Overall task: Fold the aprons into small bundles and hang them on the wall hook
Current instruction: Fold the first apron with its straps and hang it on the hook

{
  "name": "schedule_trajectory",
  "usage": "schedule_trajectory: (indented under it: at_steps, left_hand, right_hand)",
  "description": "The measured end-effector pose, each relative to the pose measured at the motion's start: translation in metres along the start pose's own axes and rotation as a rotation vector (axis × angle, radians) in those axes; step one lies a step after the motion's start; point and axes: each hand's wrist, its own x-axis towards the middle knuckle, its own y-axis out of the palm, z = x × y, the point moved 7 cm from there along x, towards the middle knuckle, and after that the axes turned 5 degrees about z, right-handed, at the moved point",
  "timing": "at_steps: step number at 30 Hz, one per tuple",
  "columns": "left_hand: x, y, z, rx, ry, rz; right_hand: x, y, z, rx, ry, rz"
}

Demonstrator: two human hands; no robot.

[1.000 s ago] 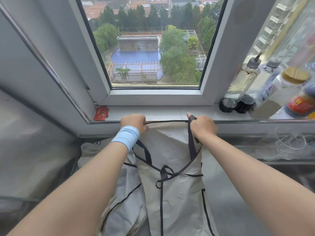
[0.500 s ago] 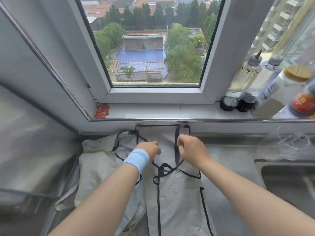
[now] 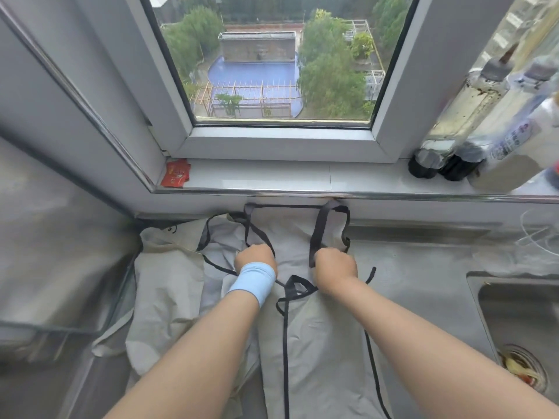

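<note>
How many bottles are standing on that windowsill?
3 visible, all at the sill's right end: a clear bottle nearest the window frame, a second bottle beside it, a large white bottle further right. More may be cut off at the picture's edge.

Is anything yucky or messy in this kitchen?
Yes. Some food scraps sit at the bottom of the sink, lower right. A crumpled apron lies bunched at the left of the counter, beside the flat apron in the middle. A few red packets are tucked into the windowsill corner.
</note>
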Motion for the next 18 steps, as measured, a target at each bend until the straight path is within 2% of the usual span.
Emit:
schedule_trajectory:
  at_steps: [2,5,7,10,14,16,18]
  left_hand:
    - [0.001,0.001,0.005,-0.099,0.009,0.004]
    - [0.001,-0.018,0.011,-0.438,0.047,0.025]
    - [0.001,-0.042,0.017,-0.760,0.067,0.029]
    - [-0.007,-0.079,0.023,-1.400,0.045,0.090]
    - [-0.015,-0.127,0.027,-2.024,0.125,-0.001]
    - [-0.011,-0.137,0.031,-2.195,0.177,-0.059]
    - [-0.011,-0.136,0.035,-2.121,0.158,-0.124]
  right_hand:
    - [0.001,-0.019,-0.004,0.264,0.010,-0.043]
    - [0.001,-0.050,-0.009,0.631,-0.020,-0.065]
    - [0.000,-0.072,-0.011,0.881,-0.046,-0.060]
    - [0.005,-0.097,-0.023,1.203,0.053,-0.090]
    - [0.016,-0.137,-0.022,1.555,0.022,-0.132]
    - [0.020,-0.160,-0.018,1.693,-0.050,-0.181]
    - [0.026,-0.171,-0.024,1.611,-0.044,-0.243]
